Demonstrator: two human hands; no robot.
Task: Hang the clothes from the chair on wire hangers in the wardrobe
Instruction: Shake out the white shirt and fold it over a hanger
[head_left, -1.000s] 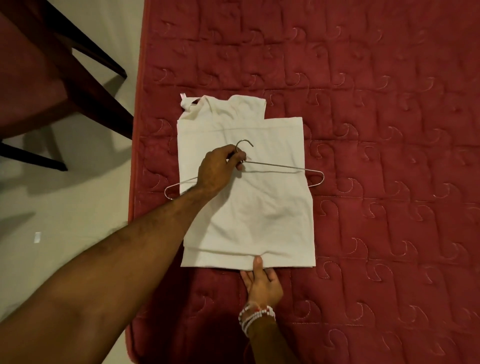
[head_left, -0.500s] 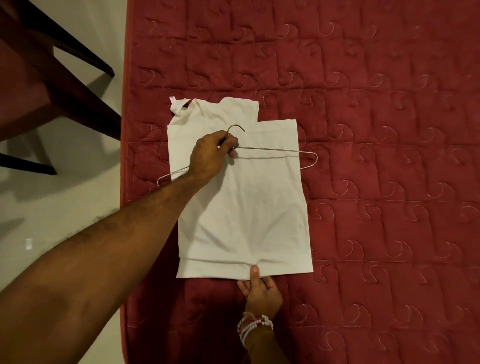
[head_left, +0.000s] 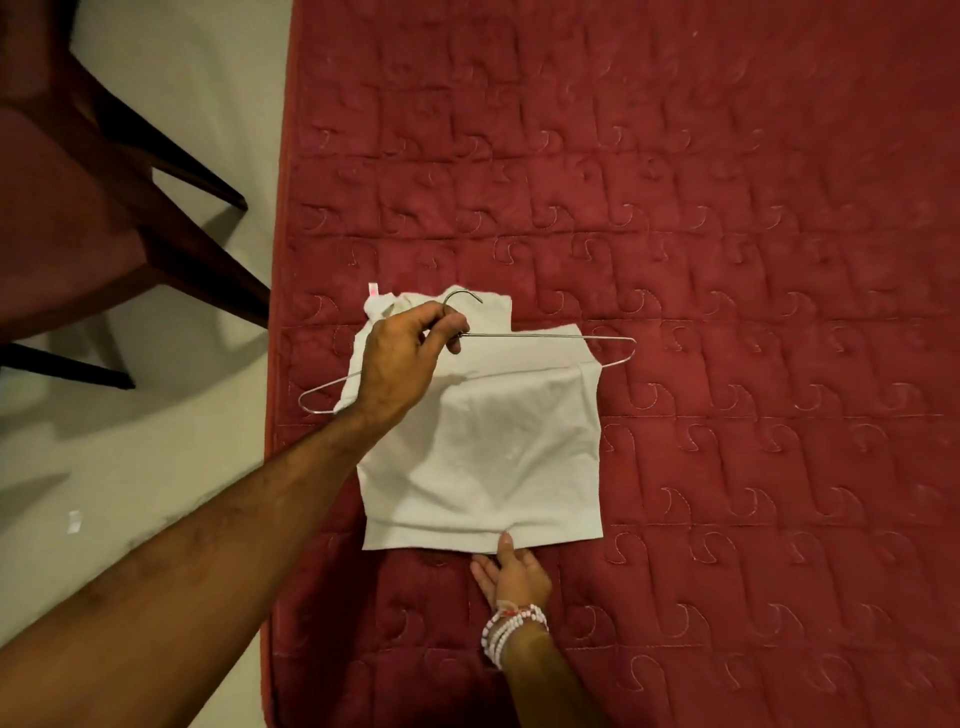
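- Step in hand, as I judge it: fitting the hanger to the top; nothing is hung in the wardrobe yet.
- The left hand (head_left: 400, 358) grips the wire hanger (head_left: 545, 336) just under its hook, over the upper part of the white top (head_left: 498, 457).
- The top lies flat by the left edge of the bed (head_left: 727, 208).
- The right hand (head_left: 514, 574) lies with straight fingers, thumb tip on the bottom hem.
- Next move likely calls for working the hanger's ends into the shoulders while the hem is steadied.
- Count: one top, one hanger, one chair (head_left: 78, 234), two hands.
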